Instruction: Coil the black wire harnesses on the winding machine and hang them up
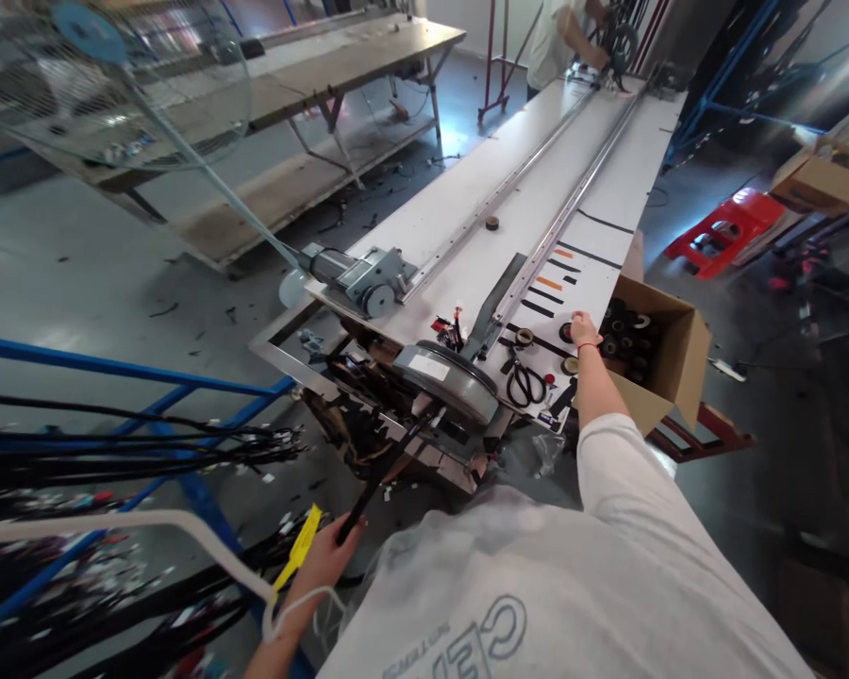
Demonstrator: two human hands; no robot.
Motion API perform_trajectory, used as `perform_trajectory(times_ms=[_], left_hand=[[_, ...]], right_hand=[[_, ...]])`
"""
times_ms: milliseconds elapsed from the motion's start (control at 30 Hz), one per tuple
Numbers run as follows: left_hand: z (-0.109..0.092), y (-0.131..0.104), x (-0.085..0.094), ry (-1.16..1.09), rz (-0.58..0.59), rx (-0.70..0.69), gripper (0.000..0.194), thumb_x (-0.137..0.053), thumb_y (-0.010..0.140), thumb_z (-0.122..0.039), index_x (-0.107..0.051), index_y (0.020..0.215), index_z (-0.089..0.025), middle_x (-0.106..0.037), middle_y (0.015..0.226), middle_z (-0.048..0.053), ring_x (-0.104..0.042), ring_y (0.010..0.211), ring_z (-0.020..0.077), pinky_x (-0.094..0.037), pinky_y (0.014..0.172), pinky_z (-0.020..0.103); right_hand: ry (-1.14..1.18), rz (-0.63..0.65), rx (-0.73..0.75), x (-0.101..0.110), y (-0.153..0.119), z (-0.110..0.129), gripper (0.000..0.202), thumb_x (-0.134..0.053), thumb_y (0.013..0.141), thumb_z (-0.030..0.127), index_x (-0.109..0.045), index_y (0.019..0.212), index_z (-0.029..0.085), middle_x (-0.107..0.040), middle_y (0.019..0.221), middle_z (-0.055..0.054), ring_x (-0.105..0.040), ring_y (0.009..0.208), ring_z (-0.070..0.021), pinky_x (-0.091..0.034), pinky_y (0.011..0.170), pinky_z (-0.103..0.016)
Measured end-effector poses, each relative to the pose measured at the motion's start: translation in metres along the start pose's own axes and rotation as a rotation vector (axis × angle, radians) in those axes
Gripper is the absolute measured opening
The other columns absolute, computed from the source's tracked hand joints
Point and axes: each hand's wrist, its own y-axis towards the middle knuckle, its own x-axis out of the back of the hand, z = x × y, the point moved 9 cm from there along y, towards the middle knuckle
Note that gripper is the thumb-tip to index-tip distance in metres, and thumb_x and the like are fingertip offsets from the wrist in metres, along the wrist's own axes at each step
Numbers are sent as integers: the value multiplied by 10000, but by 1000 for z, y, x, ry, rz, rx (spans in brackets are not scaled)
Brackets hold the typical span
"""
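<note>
- Reaching out to the right of the grey drum [449, 382], the right hand [584, 332] is at a dark tape roll [567, 332] on the white board [459, 203]; this looks like the moment of taking or setting the roll.
- Its fingers are drawn fairly narrow at the roll's edge; I cannot tell whether they grip it or only touch it.
- Left of the drum and nearer the body, the left hand [334, 554] has its fingers closed round a black cable bundle [376, 481], which slants up towards the drum's underside.
- A yellow tag [300, 549] lies by the left wrist, on the body side of the drum.
- Right of the drum, between it and the right hand, are black-handled scissors [526, 385] and a second tape roll [524, 337]; a third roll [570, 365] sits just beside the hand.
- Farther right of the drum, an open carton [661, 372] holds many dark rolls.
- In my judgement, handling the dark roll calls for a fingertip pinch on its rim, clear of the neighbouring roll, with the left hand keeping the bundle steady below the drum.
</note>
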Motion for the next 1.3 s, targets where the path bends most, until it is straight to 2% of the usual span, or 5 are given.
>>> perform_trajectory(times_ms=[400, 500, 600, 767, 1300], left_hand=[[-6, 6, -8, 48, 165, -51, 525, -509, 638, -715, -588, 552, -203, -548, 497, 33, -583, 621, 257, -454, 573, 329], [-34, 24, -19, 39, 215, -64, 499, -530, 697, -691, -565, 573, -209, -555, 546, 26, -580, 655, 234, -457, 601, 316], [-92, 52, -32, -118, 230, -256, 511, -390, 837, -645, -532, 636, -196, -572, 609, 22, -548, 635, 171, -471, 676, 291], [-152, 71, -33, -34, 125, -426, 420, -361, 905, -533, -510, 690, -204, -545, 602, 9, -546, 628, 171, -436, 683, 291], [-143, 61, -35, 202, 7, -508, 364, -333, 987, -406, -467, 710, -211, -531, 598, 17, -575, 617, 186, -391, 631, 277]], right_hand=[[-34, -99, 86, 12, -37, 2, 433, -488, 892, 308, -542, 1297, 163, -550, 1310, -174, -451, 1269, -314, -304, 1072, -498], [-4, -253, 26, 9, -94, -39, 640, -567, 860, 435, -432, 1373, 77, -468, 1380, -246, -420, 1302, -347, -342, 1068, -452], [63, -146, -138, -17, -138, -80, 797, -629, 820, 540, -402, 1361, 1, -490, 1336, -302, -473, 1264, -370, -388, 1042, -413], [79, -154, -221, -26, -156, -83, 804, -656, 788, 629, -462, 1285, 28, -568, 1241, -295, -541, 1198, -388, -426, 1005, -421], [60, -241, -243, -21, -159, -79, 740, -508, 854, 709, -498, 1224, 68, -601, 1180, -275, -572, 1143, -398, -429, 977, -505]])
